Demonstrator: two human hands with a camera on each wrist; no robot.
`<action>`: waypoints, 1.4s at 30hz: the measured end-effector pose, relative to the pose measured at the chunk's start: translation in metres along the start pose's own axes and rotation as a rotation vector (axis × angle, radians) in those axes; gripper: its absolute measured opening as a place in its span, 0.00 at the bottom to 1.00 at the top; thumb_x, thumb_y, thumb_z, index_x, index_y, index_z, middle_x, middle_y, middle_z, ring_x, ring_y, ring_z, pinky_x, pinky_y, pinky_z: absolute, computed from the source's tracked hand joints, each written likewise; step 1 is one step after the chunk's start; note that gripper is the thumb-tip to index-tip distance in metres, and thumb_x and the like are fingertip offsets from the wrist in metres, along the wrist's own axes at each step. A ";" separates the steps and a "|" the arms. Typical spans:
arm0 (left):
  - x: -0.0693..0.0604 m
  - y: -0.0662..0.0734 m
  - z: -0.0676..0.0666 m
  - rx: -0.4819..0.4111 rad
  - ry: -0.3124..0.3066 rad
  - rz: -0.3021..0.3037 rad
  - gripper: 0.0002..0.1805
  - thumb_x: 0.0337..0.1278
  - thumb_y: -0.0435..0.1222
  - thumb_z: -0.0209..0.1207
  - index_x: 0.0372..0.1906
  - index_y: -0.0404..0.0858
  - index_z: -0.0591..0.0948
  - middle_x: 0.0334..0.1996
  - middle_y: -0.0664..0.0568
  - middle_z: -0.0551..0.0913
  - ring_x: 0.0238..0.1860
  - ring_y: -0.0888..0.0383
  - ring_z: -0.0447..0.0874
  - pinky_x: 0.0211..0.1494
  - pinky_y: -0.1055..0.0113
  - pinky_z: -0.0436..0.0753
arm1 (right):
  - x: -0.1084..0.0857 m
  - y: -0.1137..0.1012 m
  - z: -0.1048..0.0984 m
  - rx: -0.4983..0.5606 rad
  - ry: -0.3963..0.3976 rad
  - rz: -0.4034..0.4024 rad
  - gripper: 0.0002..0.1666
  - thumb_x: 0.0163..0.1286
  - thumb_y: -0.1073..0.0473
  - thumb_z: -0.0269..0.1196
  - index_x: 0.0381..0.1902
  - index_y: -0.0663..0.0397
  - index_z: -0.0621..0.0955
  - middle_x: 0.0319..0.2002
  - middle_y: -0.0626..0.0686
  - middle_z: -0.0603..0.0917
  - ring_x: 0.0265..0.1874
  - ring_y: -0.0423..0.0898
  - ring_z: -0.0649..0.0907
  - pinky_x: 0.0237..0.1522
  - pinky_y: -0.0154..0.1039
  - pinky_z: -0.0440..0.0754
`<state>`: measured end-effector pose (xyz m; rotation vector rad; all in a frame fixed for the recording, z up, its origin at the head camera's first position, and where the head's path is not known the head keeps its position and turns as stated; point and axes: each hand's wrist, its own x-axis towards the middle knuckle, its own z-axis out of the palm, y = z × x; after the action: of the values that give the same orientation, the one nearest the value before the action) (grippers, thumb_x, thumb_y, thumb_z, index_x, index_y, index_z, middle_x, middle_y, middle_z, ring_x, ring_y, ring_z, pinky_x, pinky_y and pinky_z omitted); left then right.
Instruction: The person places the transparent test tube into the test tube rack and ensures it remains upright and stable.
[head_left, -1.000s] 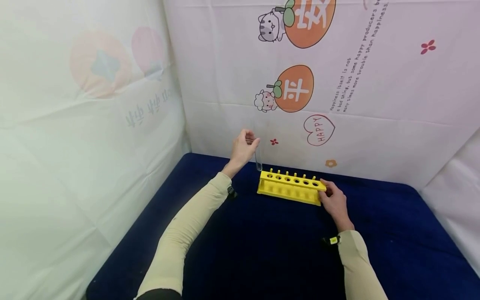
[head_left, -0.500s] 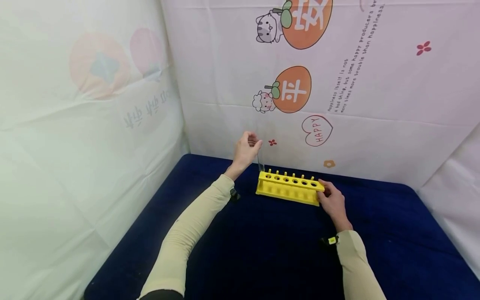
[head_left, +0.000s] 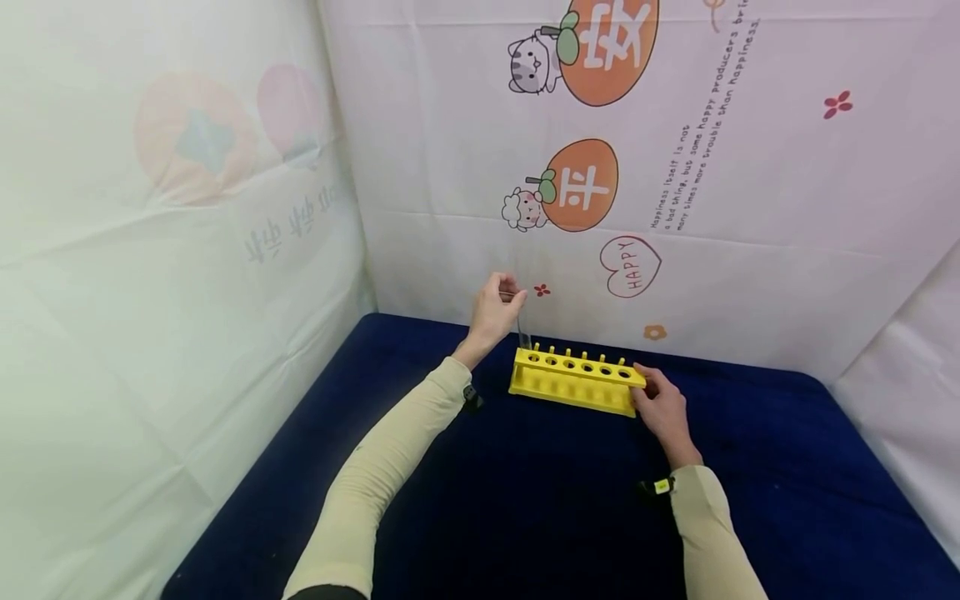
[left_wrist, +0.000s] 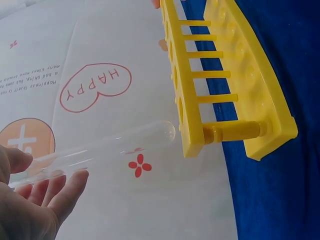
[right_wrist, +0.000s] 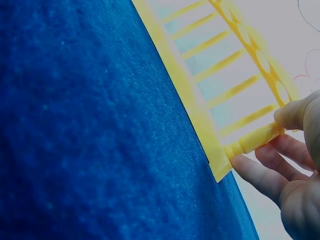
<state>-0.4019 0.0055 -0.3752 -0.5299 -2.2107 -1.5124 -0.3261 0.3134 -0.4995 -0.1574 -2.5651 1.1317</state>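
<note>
A yellow test tube rack (head_left: 573, 398) with a row of holes along its upper bar stands near the back of the table. Between its thumb and fingers my left hand (head_left: 493, 317) pinches a clear glass test tube (left_wrist: 125, 142). The rounded bottom of the tube points down, close to the upper bar at the rack's left end; whether it touches cannot be told. At the opposite end, my right hand (head_left: 663, 410) grips the rack. The right wrist view shows the thumb (right_wrist: 292, 114) at the upper bar and fingers about the yellow end post (right_wrist: 255, 140).
Dark blue cloth (head_left: 570, 500) covers the table. White printed sheets hang behind it (head_left: 450, 167) and on the left side (head_left: 90, 333), the back one close behind the rack. No tubes stand in the rack's holes.
My left hand has moved slightly right and down, bringing the tube's lower end nearer the rack's left end. My right hand keeps its grip on the rack.
</note>
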 end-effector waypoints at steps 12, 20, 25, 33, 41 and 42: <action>-0.007 -0.003 0.003 0.001 -0.030 -0.010 0.15 0.67 0.39 0.60 0.53 0.37 0.74 0.44 0.46 0.83 0.46 0.53 0.84 0.49 0.64 0.84 | -0.002 -0.001 0.005 0.017 0.006 -0.016 0.27 0.72 0.59 0.57 0.68 0.50 0.73 0.51 0.64 0.82 0.42 0.53 0.82 0.32 0.26 0.77; -0.010 -0.010 0.008 -0.021 -0.042 -0.007 0.15 0.67 0.39 0.59 0.53 0.36 0.74 0.44 0.46 0.83 0.46 0.52 0.84 0.47 0.65 0.84 | -0.001 -0.005 0.006 0.010 0.005 -0.012 0.27 0.72 0.60 0.57 0.68 0.50 0.72 0.50 0.65 0.82 0.42 0.54 0.82 0.33 0.30 0.79; -0.013 -0.011 0.011 -0.027 -0.054 -0.021 0.16 0.67 0.38 0.60 0.53 0.34 0.74 0.44 0.46 0.83 0.45 0.53 0.85 0.46 0.65 0.84 | -0.001 -0.004 0.006 0.016 0.001 -0.014 0.27 0.72 0.60 0.57 0.69 0.50 0.72 0.51 0.65 0.82 0.42 0.54 0.82 0.33 0.30 0.81; -0.015 -0.010 0.015 -0.034 -0.052 -0.012 0.14 0.66 0.38 0.60 0.51 0.38 0.75 0.43 0.47 0.83 0.45 0.54 0.84 0.48 0.66 0.84 | 0.001 -0.001 0.006 -0.002 -0.003 -0.015 0.27 0.73 0.57 0.57 0.69 0.49 0.72 0.52 0.65 0.81 0.43 0.55 0.82 0.35 0.33 0.81; -0.019 -0.011 0.020 -0.021 -0.078 0.013 0.15 0.67 0.38 0.60 0.55 0.39 0.75 0.45 0.48 0.83 0.47 0.55 0.84 0.50 0.67 0.83 | -0.001 0.000 0.001 -0.010 0.007 -0.016 0.27 0.73 0.58 0.57 0.69 0.50 0.72 0.52 0.64 0.81 0.44 0.55 0.81 0.36 0.33 0.79; -0.020 -0.012 0.021 -0.024 -0.080 0.016 0.15 0.67 0.38 0.60 0.54 0.39 0.75 0.45 0.48 0.83 0.47 0.54 0.84 0.50 0.67 0.83 | -0.002 0.000 0.001 -0.012 0.007 -0.017 0.27 0.73 0.58 0.57 0.69 0.50 0.72 0.52 0.64 0.81 0.43 0.55 0.81 0.36 0.32 0.79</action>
<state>-0.3940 0.0194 -0.4015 -0.6252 -2.2445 -1.5367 -0.3243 0.3122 -0.5013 -0.1416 -2.5628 1.1082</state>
